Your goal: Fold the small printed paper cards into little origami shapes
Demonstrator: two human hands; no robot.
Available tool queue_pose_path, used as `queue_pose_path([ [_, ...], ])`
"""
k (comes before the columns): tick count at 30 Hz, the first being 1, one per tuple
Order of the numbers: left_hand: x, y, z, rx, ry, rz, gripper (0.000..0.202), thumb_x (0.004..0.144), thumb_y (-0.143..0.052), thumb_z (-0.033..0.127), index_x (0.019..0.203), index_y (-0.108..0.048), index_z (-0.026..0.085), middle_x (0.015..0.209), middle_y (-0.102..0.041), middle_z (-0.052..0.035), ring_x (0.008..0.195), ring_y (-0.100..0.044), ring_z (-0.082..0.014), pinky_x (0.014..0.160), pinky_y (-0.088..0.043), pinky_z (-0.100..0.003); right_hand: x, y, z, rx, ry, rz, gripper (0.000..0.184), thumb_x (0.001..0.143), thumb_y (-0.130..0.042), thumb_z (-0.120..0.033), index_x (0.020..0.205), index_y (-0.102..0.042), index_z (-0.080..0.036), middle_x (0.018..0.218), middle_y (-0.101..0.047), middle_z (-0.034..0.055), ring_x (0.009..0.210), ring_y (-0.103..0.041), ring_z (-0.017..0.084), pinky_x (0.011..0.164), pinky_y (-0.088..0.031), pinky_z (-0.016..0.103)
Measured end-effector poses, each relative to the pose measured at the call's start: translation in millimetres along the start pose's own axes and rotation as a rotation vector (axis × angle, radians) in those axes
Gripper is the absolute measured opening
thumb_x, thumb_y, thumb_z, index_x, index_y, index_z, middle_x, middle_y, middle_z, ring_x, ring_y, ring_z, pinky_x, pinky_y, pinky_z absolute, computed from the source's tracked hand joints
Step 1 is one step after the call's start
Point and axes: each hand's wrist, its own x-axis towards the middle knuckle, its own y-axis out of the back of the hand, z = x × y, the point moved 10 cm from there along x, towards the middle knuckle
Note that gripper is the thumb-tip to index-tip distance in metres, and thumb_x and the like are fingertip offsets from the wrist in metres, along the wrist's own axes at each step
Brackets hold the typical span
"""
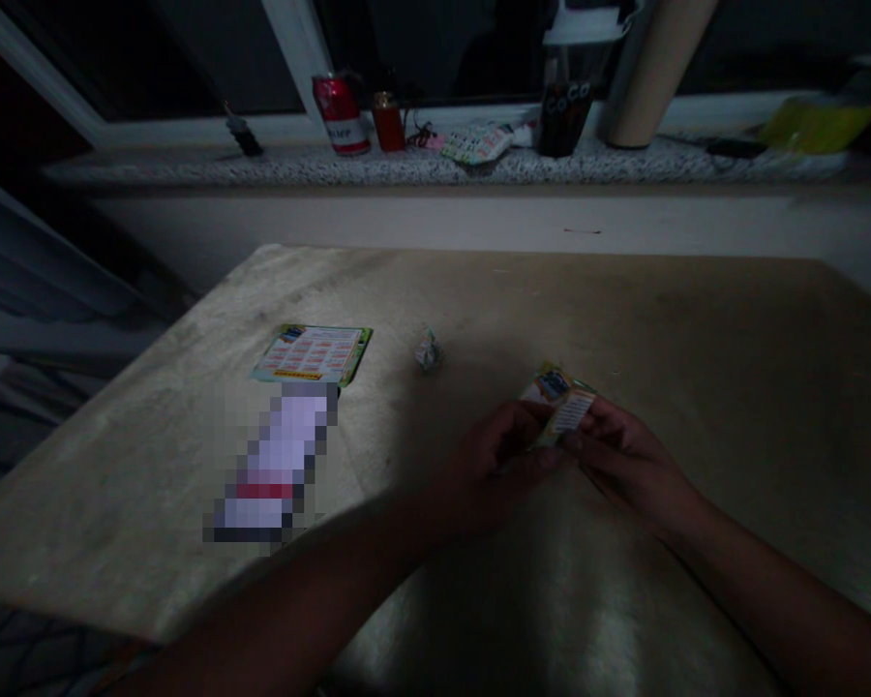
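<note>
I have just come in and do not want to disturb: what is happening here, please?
A person's left hand and right hand together hold a small printed sheet, seemingly folded, over the table. Another printed sheet lies flat farther left, with a pixelated phone-like device nearer the person and a crumpled scrap between the sheets.

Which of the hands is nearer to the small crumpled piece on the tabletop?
Left: the left hand sits right of the crumpled piece, toward the camera; the right hand sits farther right.
</note>
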Motion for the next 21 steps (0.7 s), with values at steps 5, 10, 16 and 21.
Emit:
queue_pose_path([
  [5,1.1,12.4,-2.3,-0.058,-0.005,0.128,0.033,0.085,-0.071,0.033,0.084,-0.041,0.021,0.101,-0.062,-0.0050,0.087,-0.060,-0.0144,0.075,-0.051,-0.027,-0.2,5.1,3.9,0.017,0.014,0.021,0.031,0.082,-0.078,-0.033,0.110,-0.068,-0.026,0.106,-0.077,0.0060,0.097,-0.074,0.023,0.091,-0.058,0.041],
  [10,1.2,42.1,5.5,0.218,0.065,0.339,0.034,0.077,-0.078,0.037,0.081,-0.049,0.019,0.073,-0.049,0.0045,0.063,-0.046,-0.0088,0.059,-0.043,-0.022,-0.7,7.0,5.8,-0.029,0.004,0.038,0.032,0.081,-0.079,-0.038,0.109,-0.069,-0.025,0.107,-0.078,0.0062,0.097,-0.074,0.024,0.091,-0.059,0.042],
  [16,6.3,41.2,-14.5,0.111,0.224,0.253,0.040,0.077,-0.077,0.047,0.100,-0.064,0.016,0.087,-0.068,-0.0035,0.075,-0.065,-0.0154,0.069,-0.053,-0.028,-3.4,-1.9,2.6,-0.036,-0.007,-0.039,0.031,0.084,-0.078,-0.031,0.113,-0.069,-0.027,0.107,-0.078,0.0041,0.096,-0.075,0.022,0.090,-0.059,0.040],
  [21,6.0,31.4,-24.3,0.006,0.259,0.175,0.033,0.083,-0.074,0.044,0.096,-0.072,0.014,0.090,-0.075,-0.0072,0.078,-0.069,-0.0165,0.072,-0.055,-0.027,-6.2,-8.6,-1.0,-0.023,-0.014,-0.068,0.028,0.083,-0.078,-0.026,0.110,-0.071,-0.028,0.102,-0.079,0.0019,0.092,-0.075,0.019,0.086,-0.060,0.035],
])
